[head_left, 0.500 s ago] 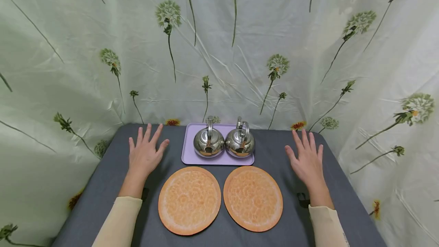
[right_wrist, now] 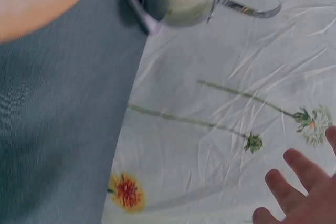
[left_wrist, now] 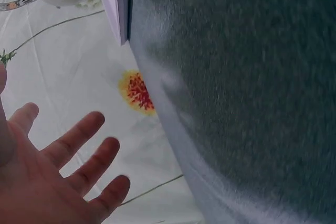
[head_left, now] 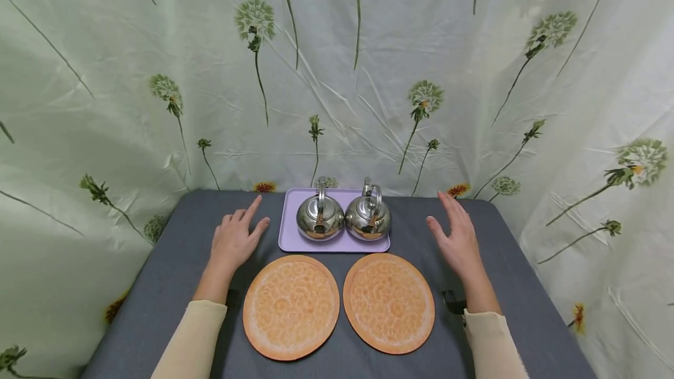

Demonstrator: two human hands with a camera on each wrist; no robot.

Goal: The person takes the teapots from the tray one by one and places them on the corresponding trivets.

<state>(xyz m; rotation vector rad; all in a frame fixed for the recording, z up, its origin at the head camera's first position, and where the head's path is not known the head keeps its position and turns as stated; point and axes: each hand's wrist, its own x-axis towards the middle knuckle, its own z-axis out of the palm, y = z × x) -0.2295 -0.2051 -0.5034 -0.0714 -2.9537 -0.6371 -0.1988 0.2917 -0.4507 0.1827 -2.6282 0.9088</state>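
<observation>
Two shiny metal kettles stand side by side on a lilac tray [head_left: 337,247] at the back of the table. The left kettle [head_left: 320,222] and the right kettle [head_left: 367,222] both have upright loop handles. My left hand [head_left: 234,241] hovers left of the tray, its index finger and thumb spread toward it, holding nothing. To the right of the tray my right hand [head_left: 459,244] is held up with fingers extended and thumb apart, also holding nothing. In the left wrist view the left hand's fingers [left_wrist: 79,140] are spread and touch nothing.
Two round orange mats, the left mat [head_left: 291,309] and the right mat [head_left: 389,304], lie in front of the tray on the dark grey tablecloth [head_left: 526,309]. A white curtain [head_left: 337,75] with printed dandelions hangs behind and around the table.
Both hands have moved inward toward the tray. The left hand's outer fingers have bent somewhat, and the right hand has turned with its fingers closer together. Kettles, tray and mats stay put.
</observation>
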